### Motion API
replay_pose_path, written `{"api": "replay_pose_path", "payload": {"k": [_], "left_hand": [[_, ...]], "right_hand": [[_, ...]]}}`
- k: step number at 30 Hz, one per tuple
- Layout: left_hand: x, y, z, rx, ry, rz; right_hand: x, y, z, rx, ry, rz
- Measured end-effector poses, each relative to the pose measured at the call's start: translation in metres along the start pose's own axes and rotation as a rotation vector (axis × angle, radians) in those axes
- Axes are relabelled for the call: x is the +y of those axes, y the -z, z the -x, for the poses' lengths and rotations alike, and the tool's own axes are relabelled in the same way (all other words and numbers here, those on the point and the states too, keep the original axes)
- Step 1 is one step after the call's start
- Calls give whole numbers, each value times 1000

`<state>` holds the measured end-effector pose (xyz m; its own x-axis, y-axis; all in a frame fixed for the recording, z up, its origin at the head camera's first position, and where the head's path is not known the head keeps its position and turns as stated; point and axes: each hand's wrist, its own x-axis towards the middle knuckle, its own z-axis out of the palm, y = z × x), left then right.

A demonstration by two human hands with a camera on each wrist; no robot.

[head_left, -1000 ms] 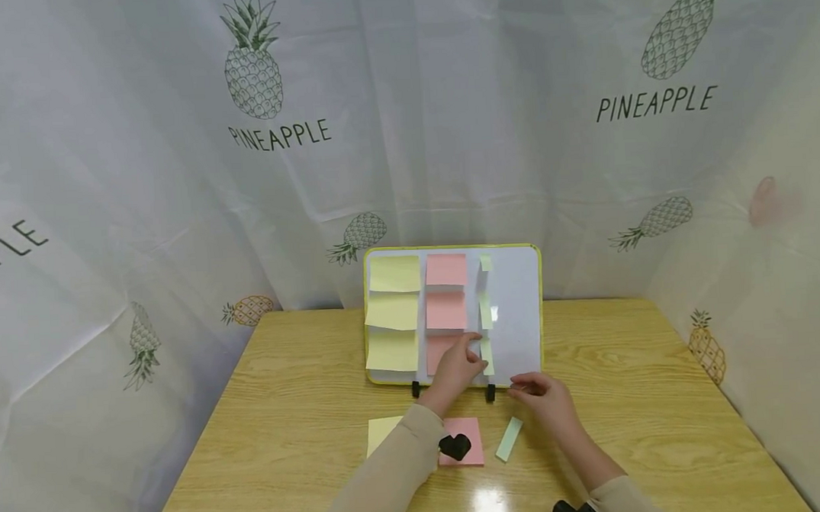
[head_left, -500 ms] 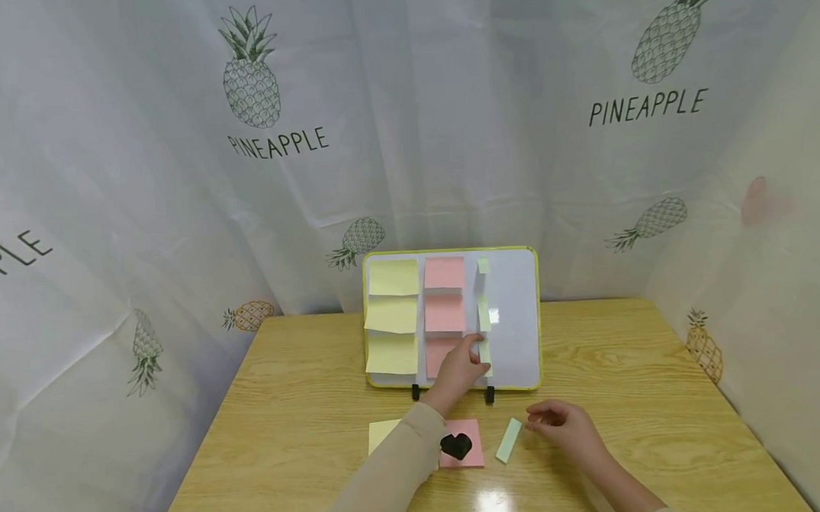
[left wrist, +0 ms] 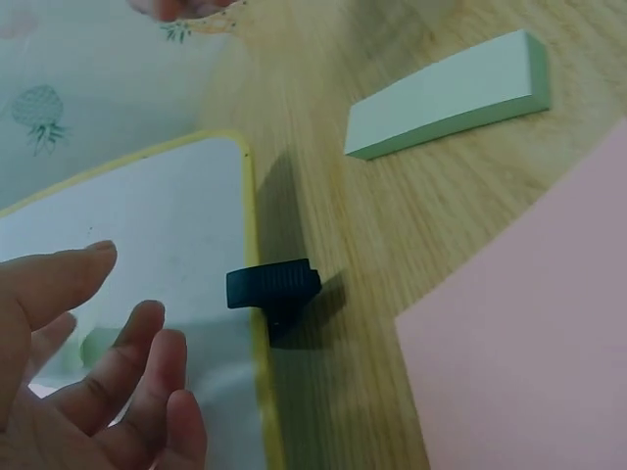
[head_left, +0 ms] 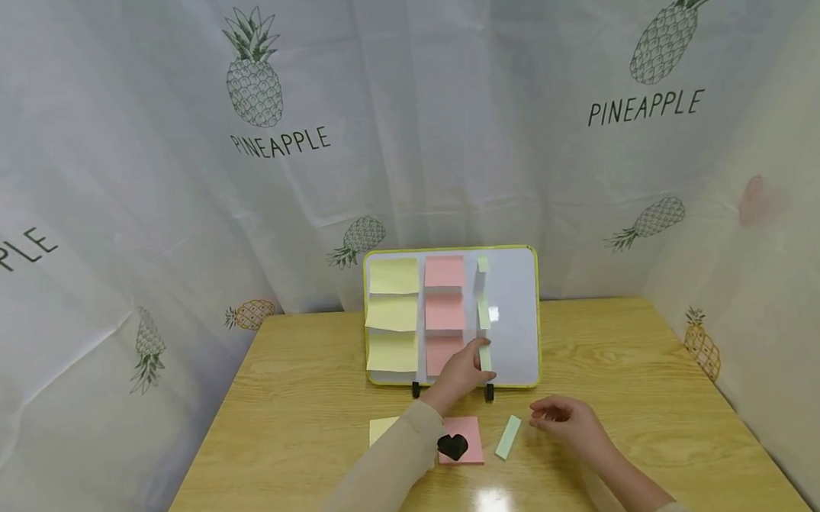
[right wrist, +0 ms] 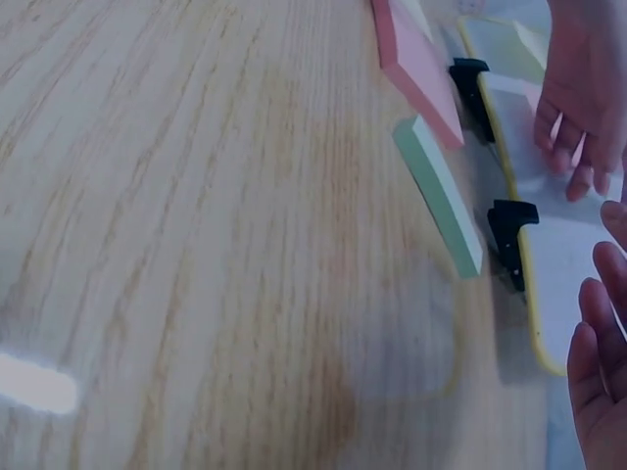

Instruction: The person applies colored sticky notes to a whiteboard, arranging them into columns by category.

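Observation:
A whiteboard (head_left: 514, 312) with a yellow rim stands upright on black feet. It bears columns of yellow sticky notes (head_left: 393, 276), pink sticky notes (head_left: 445, 312) and narrow green sticky notes (head_left: 483, 312). At the lowest green note is my left hand (head_left: 459, 372); in the left wrist view its thumb and fingers stand apart, with the note partly hidden behind them. My right hand (head_left: 570, 421) hovers over the table with loosely bent fingers and nothing visible in it. Just left of it lies a slim green sticky-note pad (head_left: 508, 437).
On the wooden table (head_left: 635, 368) lie a pink sticky-note pad (head_left: 473, 436) and a yellow pad (head_left: 382, 427), partly covered by my left sleeve (head_left: 392, 471). A black board foot (left wrist: 274, 284) juts toward the green pad. A pineapple-print curtain (head_left: 445, 117) hangs behind.
My right hand has drawn back from the board's lower edge, down and to the right beside the green pad. My left hand has stayed at the lowest green note, its fingers spreading slightly.

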<state>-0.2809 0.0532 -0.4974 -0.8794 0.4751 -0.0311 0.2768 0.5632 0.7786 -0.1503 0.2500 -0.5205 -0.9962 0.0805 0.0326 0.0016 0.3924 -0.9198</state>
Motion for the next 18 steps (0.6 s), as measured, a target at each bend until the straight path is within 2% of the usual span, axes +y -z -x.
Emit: {"api": "replay_pose_path", "payload": {"k": [9,13,18], "left_hand": [[-5,8,21,-94,-16,71],[-6,15,34,-96,-52,57],[-5,29,53,-71,-104,-39]], "right_hand": [[-14,14,-9,-12,75,105],[-18,19,-13,-17,156,187],[-20,22,-15,-15,291,296]]}}
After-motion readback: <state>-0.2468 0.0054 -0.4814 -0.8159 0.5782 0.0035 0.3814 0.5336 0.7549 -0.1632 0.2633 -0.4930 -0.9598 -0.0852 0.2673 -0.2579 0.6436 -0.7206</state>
